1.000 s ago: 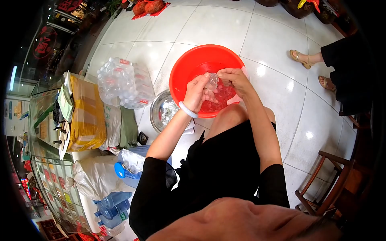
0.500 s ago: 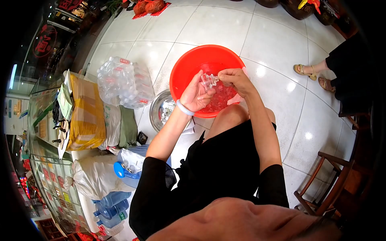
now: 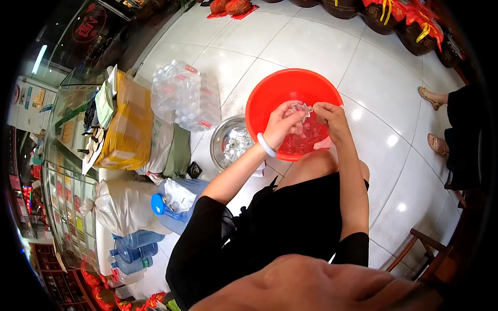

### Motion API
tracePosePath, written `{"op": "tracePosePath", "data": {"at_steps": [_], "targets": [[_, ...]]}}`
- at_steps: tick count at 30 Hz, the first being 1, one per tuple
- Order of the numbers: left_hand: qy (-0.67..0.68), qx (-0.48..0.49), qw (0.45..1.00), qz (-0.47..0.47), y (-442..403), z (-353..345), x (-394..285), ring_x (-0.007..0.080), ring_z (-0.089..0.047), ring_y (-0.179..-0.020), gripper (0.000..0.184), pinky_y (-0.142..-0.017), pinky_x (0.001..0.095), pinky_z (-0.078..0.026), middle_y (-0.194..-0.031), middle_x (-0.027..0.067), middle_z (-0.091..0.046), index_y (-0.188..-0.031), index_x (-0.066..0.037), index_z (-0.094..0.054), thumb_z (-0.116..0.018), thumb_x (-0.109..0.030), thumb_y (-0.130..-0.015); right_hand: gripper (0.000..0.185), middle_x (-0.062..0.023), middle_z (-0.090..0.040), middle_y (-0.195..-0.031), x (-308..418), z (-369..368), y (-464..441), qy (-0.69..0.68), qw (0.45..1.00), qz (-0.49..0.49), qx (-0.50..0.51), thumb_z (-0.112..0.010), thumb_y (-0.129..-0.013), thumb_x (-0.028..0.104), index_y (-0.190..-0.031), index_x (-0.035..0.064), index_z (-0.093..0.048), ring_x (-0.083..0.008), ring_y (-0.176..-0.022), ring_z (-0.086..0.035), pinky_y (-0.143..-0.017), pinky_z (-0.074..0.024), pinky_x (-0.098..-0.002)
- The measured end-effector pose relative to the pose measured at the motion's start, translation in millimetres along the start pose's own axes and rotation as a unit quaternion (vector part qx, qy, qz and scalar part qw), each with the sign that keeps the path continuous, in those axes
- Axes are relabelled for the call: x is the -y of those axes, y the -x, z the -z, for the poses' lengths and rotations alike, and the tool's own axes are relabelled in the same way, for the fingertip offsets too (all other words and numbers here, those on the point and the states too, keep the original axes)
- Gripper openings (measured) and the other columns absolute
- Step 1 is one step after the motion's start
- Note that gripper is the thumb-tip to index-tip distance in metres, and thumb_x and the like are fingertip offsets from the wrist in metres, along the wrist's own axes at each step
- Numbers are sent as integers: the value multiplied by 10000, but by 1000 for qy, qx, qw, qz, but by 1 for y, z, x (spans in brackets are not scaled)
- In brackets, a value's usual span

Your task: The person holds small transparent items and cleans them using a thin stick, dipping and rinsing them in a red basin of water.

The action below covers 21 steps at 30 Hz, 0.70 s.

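Note:
Above the red plastic basin (image 3: pixel 270 85), my left hand (image 3: pixel 282 124) is closed round small clear glassware (image 3: pixel 301 108) that looks like stacked little cups. A white ring circles that wrist. Facing it from the right, my right hand (image 3: pixel 332 118) pinches at the glassware's end with thumb and fingertips. Its exact hold is too small to make out. In the basin, clear pieces lie in what looks like water, and something pink rests at the near right rim. To the left, a steel bowl (image 3: pixel 215 147) contains several clear glass pieces.
Plastic-wrapped clear bottles (image 3: pixel 181 96), a yellow-taped carton (image 3: pixel 126 122) and blue water jugs (image 3: pixel 136 254) stand on the left. A blue-capped container (image 3: pixel 176 220) sits near my left elbow. Dark jars (image 3: pixel 340 7) line the back. Another person's sandalled feet (image 3: pixel 437 144) are at the right.
The view has shifted, so the basin and floor items appear farther right or lower. My left fingers have closed further round the glassware, and my right hand stays at its end.

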<state>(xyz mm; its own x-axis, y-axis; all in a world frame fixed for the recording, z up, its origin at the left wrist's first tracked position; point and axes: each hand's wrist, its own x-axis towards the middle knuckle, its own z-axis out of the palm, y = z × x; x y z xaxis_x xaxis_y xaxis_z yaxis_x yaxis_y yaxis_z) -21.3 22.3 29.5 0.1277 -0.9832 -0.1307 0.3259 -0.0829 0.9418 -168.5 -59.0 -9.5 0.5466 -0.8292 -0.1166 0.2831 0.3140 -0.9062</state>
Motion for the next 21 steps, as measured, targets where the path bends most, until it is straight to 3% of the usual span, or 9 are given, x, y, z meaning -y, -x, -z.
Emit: {"op": "tracePosePath", "data": {"at_steps": [3,5,6,9,16,21], "targets": [[36,49,995,78,-11,14,0,132,-495,-489,314,-434,274,-449,-689,66,-544,-962,-45,-521,-396,-323,-887,150,30,-552,-675,2,-1,0,20,1000,3,-6,-604,-757,133,-842,13,-632,-45,-590,-444,-543,-335,-181],[126,127,959,220,-12,20,-4,92,-417,-408,370,-355,224,-357,-660,61,-534,-926,-79,-535,-385,-412,-870,153,23,-565,-691,6,-4,3,37,999,17,-1,-603,-756,131,-842,8,-629,-52,-611,-465,-561,-353,-182],[128,123,950,259,-13,17,-8,62,-337,-355,437,-310,177,-255,-604,48,-503,-912,-104,-545,-356,-493,-852,155,15,-577,-707,9,-4,4,56,998,31,5,-603,-755,128,-843,2,-627,-58,-633,-487,-579,-370,-184],[202,193,911,303,-15,26,-3,62,-262,-312,465,-280,144,-191,-550,31,-433,-936,-91,-532,-336,-504,-857,162,-6,-597,-735,14,-4,6,84,996,30,24,-593,-762,129,-844,-7,-625,-77,-684,-522,-630,-406,-200],[214,156,906,331,-13,30,2,67,-279,-321,443,-274,149,-217,-560,51,-430,-964,-109,-528,-350,-500,-858,145,1,-590,-711,-9,-4,-3,100,989,112,18,-590,-765,119,-807,-15,-627,-61,-680,-516,-615,-405,-192],[249,129,906,319,-14,24,-2,87,-314,-365,439,-321,162,-255,-592,96,-493,-892,-63,-553,-395,-471,-852,140,10,-595,-751,-5,-2,-1,90,993,81,11,-595,-768,120,-821,-4,-629,-58,-714,-518,-655,-410,-194]]}}
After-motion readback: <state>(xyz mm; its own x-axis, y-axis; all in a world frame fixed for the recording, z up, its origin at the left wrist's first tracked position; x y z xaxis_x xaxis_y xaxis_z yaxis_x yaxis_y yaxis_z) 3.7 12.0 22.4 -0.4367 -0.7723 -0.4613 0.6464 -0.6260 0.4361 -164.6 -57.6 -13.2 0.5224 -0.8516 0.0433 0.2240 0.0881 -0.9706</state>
